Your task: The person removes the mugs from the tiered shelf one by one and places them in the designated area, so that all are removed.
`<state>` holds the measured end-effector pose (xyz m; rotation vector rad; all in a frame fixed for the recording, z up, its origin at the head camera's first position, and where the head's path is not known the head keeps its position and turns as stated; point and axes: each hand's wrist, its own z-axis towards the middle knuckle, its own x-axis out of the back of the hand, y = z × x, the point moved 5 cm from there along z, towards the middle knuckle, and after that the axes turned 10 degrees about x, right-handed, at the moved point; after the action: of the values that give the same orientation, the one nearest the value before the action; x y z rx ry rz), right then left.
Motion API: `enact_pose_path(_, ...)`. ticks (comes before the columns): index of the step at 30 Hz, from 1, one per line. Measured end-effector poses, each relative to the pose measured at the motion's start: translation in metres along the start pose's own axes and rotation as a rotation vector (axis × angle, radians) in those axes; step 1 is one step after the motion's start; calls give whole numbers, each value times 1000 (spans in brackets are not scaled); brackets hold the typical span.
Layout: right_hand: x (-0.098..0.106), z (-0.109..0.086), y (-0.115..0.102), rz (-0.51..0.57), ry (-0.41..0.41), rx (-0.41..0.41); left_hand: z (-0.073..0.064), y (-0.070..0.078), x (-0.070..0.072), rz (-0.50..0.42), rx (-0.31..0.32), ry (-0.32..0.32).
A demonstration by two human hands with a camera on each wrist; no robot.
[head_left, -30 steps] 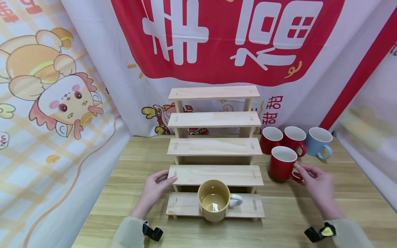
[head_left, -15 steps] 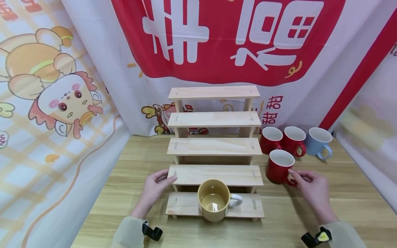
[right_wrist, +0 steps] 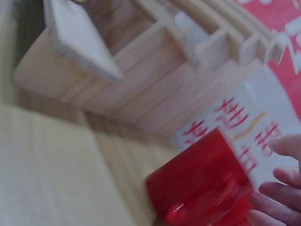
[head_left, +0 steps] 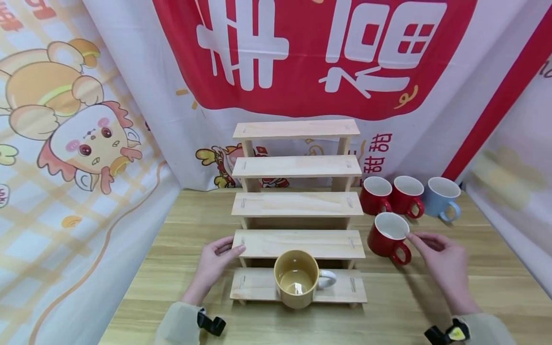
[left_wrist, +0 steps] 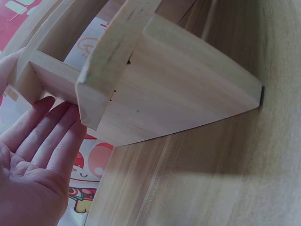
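Observation:
On the tabletop, right of the tiered wooden display shelf, stands a red mug with a white inside. Its handle points toward the front right. My right hand is at the mug's right side; in the right wrist view its fingers are loosely extended by the rim, not round the handle. Whether they touch the mug is unclear. My left hand grips the left end of the second board from the bottom, thumb on top, fingers underneath. A yellow mug with a white handle sits on the lowest board.
Behind the red mug stand two more red mugs, a left one and a right one, and a light blue mug. Printed cloth hangs along the back and sides of the wooden table.
The red mug has shifted slightly left and forward, and its handle has turned toward the front. My right hand has let go of the handle. The left hand keeps its hold.

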<state>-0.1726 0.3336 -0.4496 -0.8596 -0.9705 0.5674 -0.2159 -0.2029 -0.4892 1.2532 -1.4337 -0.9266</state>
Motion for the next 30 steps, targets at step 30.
enact_pose_path(30,-94,-80,-120,396,-628,308,1,-1,0,10,11,-2)
